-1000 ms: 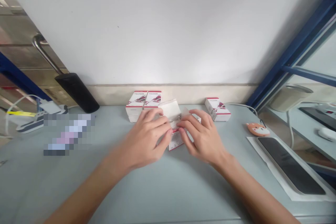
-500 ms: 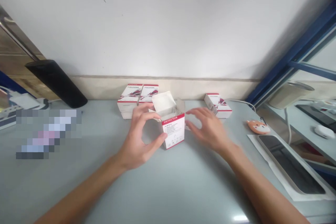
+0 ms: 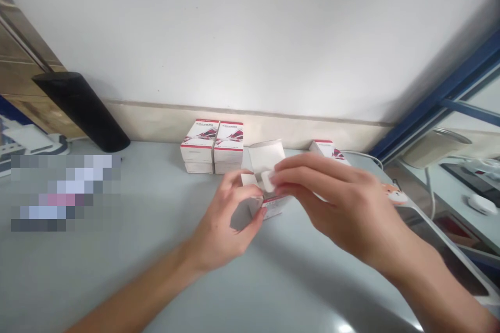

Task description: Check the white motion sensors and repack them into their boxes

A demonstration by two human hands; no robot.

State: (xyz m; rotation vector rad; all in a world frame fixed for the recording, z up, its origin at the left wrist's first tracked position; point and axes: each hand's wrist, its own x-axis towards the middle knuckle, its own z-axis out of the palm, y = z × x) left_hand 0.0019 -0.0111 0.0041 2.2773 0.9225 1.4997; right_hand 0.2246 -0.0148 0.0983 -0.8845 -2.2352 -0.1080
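**Fiddly moment, seen from head height**

So the desk top is a pale grey-blue, pushed up against a white wall with a cream strip along its base. Off to the left there's a fat black cylinder lying at a slant, and on the right a blue window frame, with a metal-rimmed pot and a white mouse beyond it.

Two stacks of white-and-red boxes sit side by side at the back of the desk, with another box further right. The opened box is in front of them, low and center, with its white flap standing up.

The left hand is curled, fingertips gripping the box's near corner. The right hand is closed to a pinch on a white tab at the flap.

Hard to make out: the hands cover most of the box, so its print is unreadable and I can't tell if the tab is part of the flap. A big pixelated patch hides whatever's on the left, and the right hand blocks an orange trinket.
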